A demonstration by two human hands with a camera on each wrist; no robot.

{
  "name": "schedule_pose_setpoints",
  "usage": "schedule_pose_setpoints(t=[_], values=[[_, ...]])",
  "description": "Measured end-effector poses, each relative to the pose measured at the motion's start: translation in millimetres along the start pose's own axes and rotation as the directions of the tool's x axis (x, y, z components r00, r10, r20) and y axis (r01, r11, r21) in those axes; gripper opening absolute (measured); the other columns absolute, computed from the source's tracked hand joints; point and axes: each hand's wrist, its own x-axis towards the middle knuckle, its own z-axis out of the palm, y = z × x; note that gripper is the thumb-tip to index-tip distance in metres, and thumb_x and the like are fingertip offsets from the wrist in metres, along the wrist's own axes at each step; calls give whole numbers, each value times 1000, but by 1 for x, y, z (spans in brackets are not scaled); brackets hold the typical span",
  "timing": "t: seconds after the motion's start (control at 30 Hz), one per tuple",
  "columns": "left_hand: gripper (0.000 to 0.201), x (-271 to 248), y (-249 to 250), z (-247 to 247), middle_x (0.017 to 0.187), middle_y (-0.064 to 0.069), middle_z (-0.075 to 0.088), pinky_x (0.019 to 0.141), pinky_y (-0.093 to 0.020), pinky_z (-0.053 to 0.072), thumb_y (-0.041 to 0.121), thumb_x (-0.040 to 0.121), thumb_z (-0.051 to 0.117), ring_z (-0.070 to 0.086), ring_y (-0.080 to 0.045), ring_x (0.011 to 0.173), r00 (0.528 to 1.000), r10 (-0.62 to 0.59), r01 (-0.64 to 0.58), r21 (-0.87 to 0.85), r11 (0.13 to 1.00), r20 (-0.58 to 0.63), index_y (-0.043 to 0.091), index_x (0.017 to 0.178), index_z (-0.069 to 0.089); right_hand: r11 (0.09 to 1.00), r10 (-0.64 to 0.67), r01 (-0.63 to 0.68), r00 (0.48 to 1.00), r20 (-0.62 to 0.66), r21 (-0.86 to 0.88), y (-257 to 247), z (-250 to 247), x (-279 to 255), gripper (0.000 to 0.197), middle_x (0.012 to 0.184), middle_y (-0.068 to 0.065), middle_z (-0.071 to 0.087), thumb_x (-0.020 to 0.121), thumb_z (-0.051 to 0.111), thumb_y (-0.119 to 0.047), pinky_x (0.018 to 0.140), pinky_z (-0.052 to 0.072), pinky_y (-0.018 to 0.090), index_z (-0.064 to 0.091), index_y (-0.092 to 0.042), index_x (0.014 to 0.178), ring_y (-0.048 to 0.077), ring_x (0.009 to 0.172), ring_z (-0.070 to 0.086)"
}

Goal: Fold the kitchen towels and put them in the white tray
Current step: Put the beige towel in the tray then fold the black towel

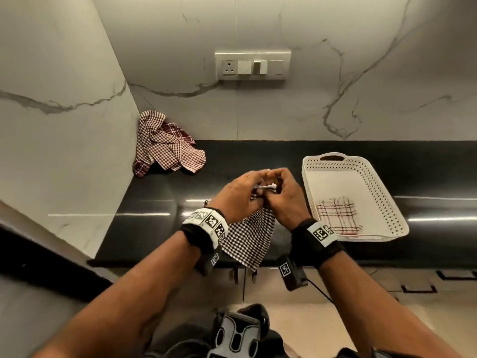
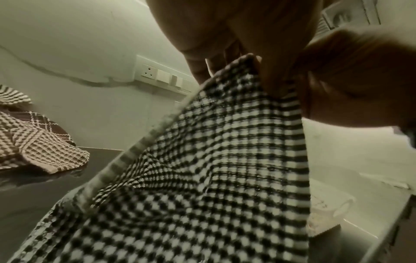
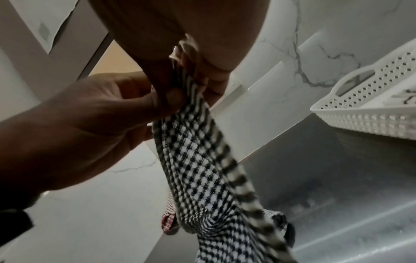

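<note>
A black-and-white checked towel (image 1: 247, 239) hangs in the air over the front of the black counter (image 1: 160, 202). My left hand (image 1: 240, 196) and right hand (image 1: 281, 195) meet at its top and both pinch the upper edge. The left wrist view is filled by the towel (image 2: 202, 169) hanging under the fingers. In the right wrist view both hands pinch the towel (image 3: 202, 169) side by side. The white perforated tray (image 1: 382, 192) stands to the right and holds one folded white towel with dark and red lines (image 1: 338, 215).
A heap of red-and-white checked towels (image 1: 167, 146) lies in the back left corner against the marble wall. A switch plate (image 1: 253, 64) is on the back wall. Bare counter lies between the heap and the tray.
</note>
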Motion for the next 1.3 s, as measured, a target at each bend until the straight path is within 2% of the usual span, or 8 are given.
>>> schedule_pose_setpoints(t=[0.17,0.23,0.47,0.6,0.8,0.9,1.1,1.3], values=[[4,3,10,-12,80,8,61,70,-30,51,17,92,66,58,-5,73,987,-44,42,-17,999,-152,19,90,69,987,119,-111,991,-69,117,10,3,-16,36,94,1,66,85,77,-20,76,56,26,55,-16,113,9,85,64],[20,-1,8,-16,67,10,56,59,-28,44,23,96,63,50,-4,60,971,-103,80,-112,990,-215,23,76,61,984,159,-164,984,74,66,24,8,-25,27,96,-5,72,85,76,-17,79,56,27,64,-15,109,6,87,67],[18,-28,-34,-57,84,4,69,70,-22,51,29,99,56,64,-9,77,856,-354,263,-272,926,-377,16,94,68,951,218,-195,973,72,-240,65,-7,-40,16,76,-7,70,96,63,-23,62,49,23,70,-17,82,-1,68,63],[9,-38,-85,-84,89,1,71,81,-37,55,27,94,62,66,-18,85,821,-510,408,-359,839,-258,28,87,68,895,196,-163,980,37,-415,55,-28,-11,24,75,-6,68,95,63,-35,63,50,27,67,-17,80,8,70,63],[11,2,-119,-118,87,-7,72,78,-31,50,21,89,69,68,-27,87,765,-613,637,94,765,-196,11,86,71,684,286,-38,933,221,-728,26,-22,101,9,95,4,70,92,67,-25,82,52,34,69,-16,89,20,89,65],[14,42,-103,-161,82,-11,72,71,-27,51,15,91,63,70,-27,78,790,-553,595,111,796,-265,3,89,68,614,240,16,948,207,-789,-14,-30,158,13,105,12,72,91,63,-14,82,51,33,72,-11,99,30,96,66],[4,95,-50,-276,81,-10,73,68,-42,62,14,81,59,73,-26,72,777,-346,312,-157,937,-525,12,80,63,805,-221,170,975,-21,-569,-136,-66,221,9,81,11,75,80,73,-7,77,60,41,77,-8,87,20,74,70],[14,63,-9,-300,75,-7,68,69,-48,61,18,95,63,70,-20,65,727,-241,77,-272,959,-643,5,92,63,766,-470,354,878,-91,-537,-172,-72,200,10,92,7,72,86,71,-8,70,35,-1,76,-11,94,12,81,60]])
